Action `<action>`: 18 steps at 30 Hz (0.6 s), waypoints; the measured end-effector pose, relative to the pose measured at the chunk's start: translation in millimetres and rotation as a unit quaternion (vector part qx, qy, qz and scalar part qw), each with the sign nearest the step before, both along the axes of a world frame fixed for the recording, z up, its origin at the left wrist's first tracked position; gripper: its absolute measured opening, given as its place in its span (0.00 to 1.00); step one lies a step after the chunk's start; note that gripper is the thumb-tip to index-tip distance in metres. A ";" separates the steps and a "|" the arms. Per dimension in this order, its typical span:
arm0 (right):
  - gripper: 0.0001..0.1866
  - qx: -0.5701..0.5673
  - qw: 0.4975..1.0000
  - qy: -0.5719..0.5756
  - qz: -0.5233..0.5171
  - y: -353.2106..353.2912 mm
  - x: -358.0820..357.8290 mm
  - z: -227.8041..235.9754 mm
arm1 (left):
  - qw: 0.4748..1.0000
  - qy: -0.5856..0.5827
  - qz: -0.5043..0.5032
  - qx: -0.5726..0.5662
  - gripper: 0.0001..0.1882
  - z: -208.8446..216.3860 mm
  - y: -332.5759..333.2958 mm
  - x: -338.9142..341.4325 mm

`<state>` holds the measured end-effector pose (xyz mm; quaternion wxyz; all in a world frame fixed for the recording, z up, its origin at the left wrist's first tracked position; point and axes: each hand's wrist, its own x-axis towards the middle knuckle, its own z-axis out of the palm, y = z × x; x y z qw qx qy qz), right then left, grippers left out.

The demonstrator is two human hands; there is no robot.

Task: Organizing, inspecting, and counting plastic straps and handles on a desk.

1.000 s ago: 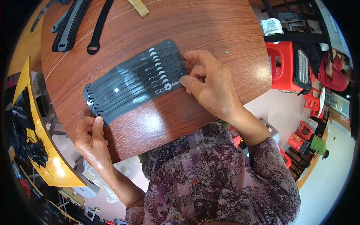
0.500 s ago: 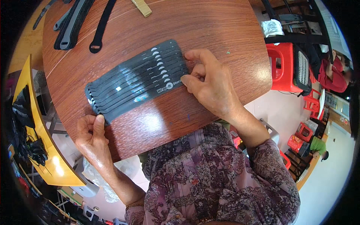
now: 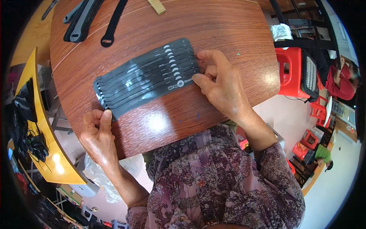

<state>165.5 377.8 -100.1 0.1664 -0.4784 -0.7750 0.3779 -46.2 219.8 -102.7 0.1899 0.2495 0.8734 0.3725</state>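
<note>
A glossy dark packet (image 3: 141,78) lies slantwise on the brown wood-grain table (image 3: 213,26). Black straps run side by side along it, with white print near its right end. My left hand (image 3: 100,131) pinches the packet's lower left corner between thumb and fingers. At the right end, my right hand (image 3: 223,86) grips the edge, its thumb below and bent index finger above; its other fingers are curled and partly hidden. Beyond the packet lies a single black strap (image 3: 110,28) with a slotted end. Beside that strap is a bundle of grey and black straps (image 3: 81,23).
A yellowish flat strip (image 3: 157,7) lies at the table's far side. Red plastic stools (image 3: 288,72) stand off the right edge. To the left is a yellow table (image 3: 51,152) with black cables (image 3: 36,143). Two other people are farther right, one in red (image 3: 339,82), one in green (image 3: 323,152).
The whole view has shifted a little, so table, straps and packet all appear slightly to the right and higher. Both hands keep their hold on the packet.
</note>
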 end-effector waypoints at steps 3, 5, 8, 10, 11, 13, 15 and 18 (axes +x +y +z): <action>0.18 0.007 1.000 -0.016 0.001 0.9 4.5 3.0 | 1.000 0.009 0.001 -0.011 0.07 -1.4 -1.7 -0.9; 0.17 0.129 0.988 -0.081 -0.015 -1.8 8.9 6.5 | 1.000 0.009 0.006 -0.008 0.07 -3.7 -3.7 -1.6; 0.24 0.312 0.941 -0.053 0.116 -9.7 1.4 18.0 | 0.998 0.058 -0.016 -0.020 0.08 -5.7 -6.8 -2.7; 0.37 0.311 0.931 -0.024 0.191 -29.6 -20.7 26.4 | 0.998 0.059 -0.025 -0.008 0.08 -5.7 -2.3 -1.6; 0.42 0.292 0.926 -0.002 0.239 -38.3 -33.1 19.3 | 0.998 0.060 -0.028 -0.006 0.08 -3.3 -1.3 -1.3; 0.47 0.276 0.919 0.014 0.282 -49.7 -49.4 -2.6 | 0.998 0.033 -0.022 -0.041 0.08 0.9 2.4 0.1; 0.52 0.222 0.920 0.041 0.320 -55.8 -58.3 -17.8 | 0.998 0.052 -0.035 -0.022 0.08 -6.4 -1.0 -3.5; 0.53 0.253 0.912 -0.018 0.322 -51.4 -44.5 -18.2 | 0.998 0.056 -0.035 -0.010 0.08 -1.1 -0.5 -1.8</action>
